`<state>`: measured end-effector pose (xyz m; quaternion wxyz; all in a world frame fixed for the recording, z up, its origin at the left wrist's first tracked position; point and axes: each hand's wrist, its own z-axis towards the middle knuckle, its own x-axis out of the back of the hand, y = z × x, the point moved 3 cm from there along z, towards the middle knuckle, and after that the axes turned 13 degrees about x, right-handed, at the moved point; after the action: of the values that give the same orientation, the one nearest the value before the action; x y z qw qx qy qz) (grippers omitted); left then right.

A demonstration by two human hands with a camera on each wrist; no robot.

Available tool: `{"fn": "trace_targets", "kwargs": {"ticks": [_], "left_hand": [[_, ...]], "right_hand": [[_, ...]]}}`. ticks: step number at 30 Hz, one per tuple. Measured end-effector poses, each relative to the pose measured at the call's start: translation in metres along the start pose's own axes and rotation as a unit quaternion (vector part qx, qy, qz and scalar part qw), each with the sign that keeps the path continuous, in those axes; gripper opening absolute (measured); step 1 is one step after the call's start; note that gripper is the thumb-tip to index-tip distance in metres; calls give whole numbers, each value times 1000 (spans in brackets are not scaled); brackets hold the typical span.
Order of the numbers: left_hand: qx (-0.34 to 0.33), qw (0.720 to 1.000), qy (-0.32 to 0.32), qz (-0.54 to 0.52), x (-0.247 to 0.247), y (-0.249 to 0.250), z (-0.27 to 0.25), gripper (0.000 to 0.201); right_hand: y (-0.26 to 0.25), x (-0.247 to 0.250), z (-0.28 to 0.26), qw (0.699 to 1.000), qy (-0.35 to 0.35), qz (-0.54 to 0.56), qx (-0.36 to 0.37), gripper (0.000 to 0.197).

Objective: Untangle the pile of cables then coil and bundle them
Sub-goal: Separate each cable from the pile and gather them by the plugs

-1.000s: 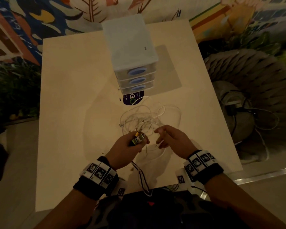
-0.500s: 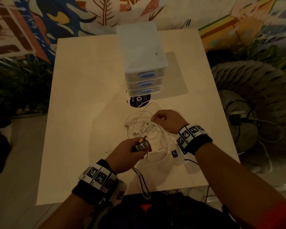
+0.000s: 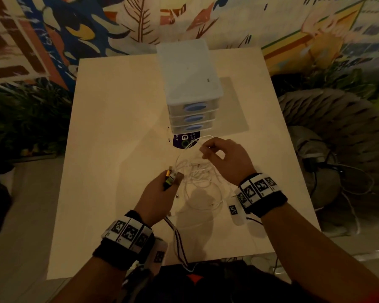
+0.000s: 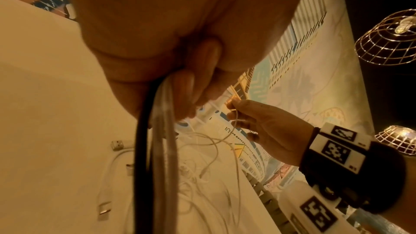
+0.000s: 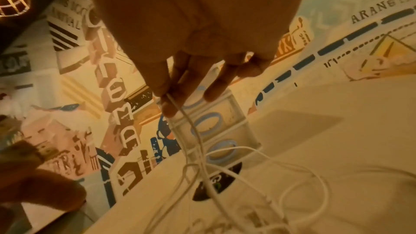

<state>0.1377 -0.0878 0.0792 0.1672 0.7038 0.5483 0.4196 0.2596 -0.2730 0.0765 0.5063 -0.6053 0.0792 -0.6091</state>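
Note:
A tangle of thin white cables (image 3: pixel 197 173) lies on the pale table (image 3: pixel 109 149) in front of me. My left hand (image 3: pixel 162 193) grips a bundle of plug ends (image 3: pixel 170 178), and their dark and striped cords (image 4: pixel 155 149) hang down from the fist over the table's near edge. My right hand (image 3: pixel 223 158) is raised over the far side of the pile and pinches one white strand (image 5: pixel 180 111) between thumb and forefinger. That strand runs down into the tangle (image 5: pixel 236 193). Loose USB plugs (image 4: pixel 117 144) lie on the table.
A white three-drawer organiser (image 3: pixel 190 88) with blue handles stands at the back middle of the table, a dark round sticker (image 3: pixel 185 138) just before it. A woven basket chair (image 3: pixel 337 138) holding dark cables stands at the right, and a painted wall rises behind.
My right hand has moved from beside the left hand out over the far side of the pile and lifted a white strand. The left hand keeps its hold, shifting little.

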Motion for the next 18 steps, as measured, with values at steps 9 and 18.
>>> {"fn": "trace_targets", "kwargs": {"ticks": [9,18], "left_hand": [[-153,982,66,93,17,46,2,23],[-188,977,101,-21,37,62,-18,33]], "right_hand": [[-33,0,3,985,-62,-17,158,31],[8,3,-1,983,-181,2,28,20]]}}
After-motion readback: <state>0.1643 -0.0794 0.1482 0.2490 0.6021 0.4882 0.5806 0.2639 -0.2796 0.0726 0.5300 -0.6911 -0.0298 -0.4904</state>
